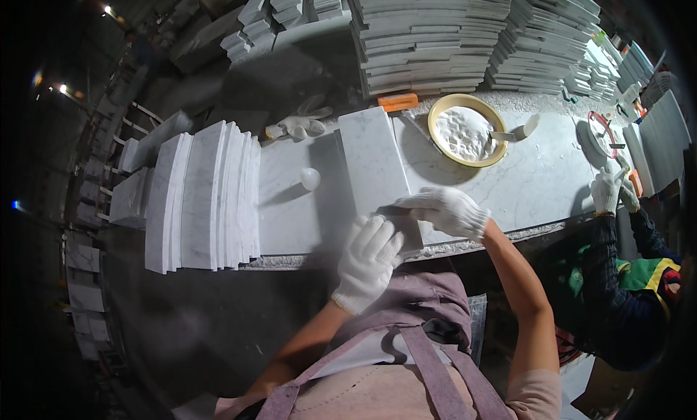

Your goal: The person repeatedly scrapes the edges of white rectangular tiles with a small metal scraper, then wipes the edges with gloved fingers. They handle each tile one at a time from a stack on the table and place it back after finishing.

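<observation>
Mauve apron [432,293] is worn nearest; beyond, a pale slab [372,155] is laid on the bench [523,191], its near end seemingly being worked; left hand [369,257] fingers are held close, right hand [450,211] fingers outstretched; any pinch cannot be told; steadying seems needed next.

Bare tabletop [537,195] runs right from the right hand [451,211], along the near side of the yellow bowl [433,127]; a hand could pass there until the co-worker's hands [605,190] block the right end. A flat-bladed tool [502,136] juts from the bowl's right side. Tall stacks [428,42] wall off the far side, and an orange block [398,102] sits by the slab's [374,158] far end. Left of the slab, a lane holds a round white thing [310,179], with a glove [298,127] at its far end and a row of tiles [200,195] closing its left.
</observation>
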